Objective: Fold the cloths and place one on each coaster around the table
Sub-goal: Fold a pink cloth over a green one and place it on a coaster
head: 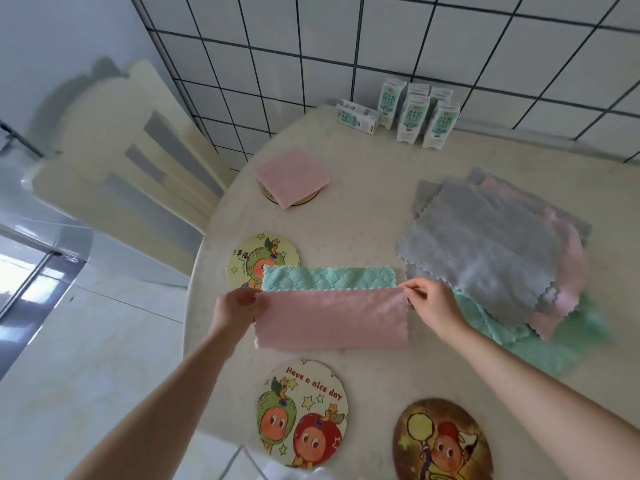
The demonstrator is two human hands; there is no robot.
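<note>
A two-sided cloth (332, 317), pink on one face and green on the other, lies on the table with its near half folded over so a green strip (329, 278) shows beyond it. My left hand (237, 308) pinches the fold's left corner. My right hand (427, 299) pinches its right corner. A folded pink cloth (292, 174) sits on a round coaster (304, 201) further away. Bare cartoon coasters lie at the left (249, 259), near centre (301, 412) and near right (441, 441). A stack of unfolded grey, pink and green cloths (485, 247) lies to the right.
Several milk cartons (414, 116) stand at the table's far edge against the tiled wall, one lying flat (356, 116). A cream chair (128, 161) stands left of the round table (363, 209). The floor lies below on the left.
</note>
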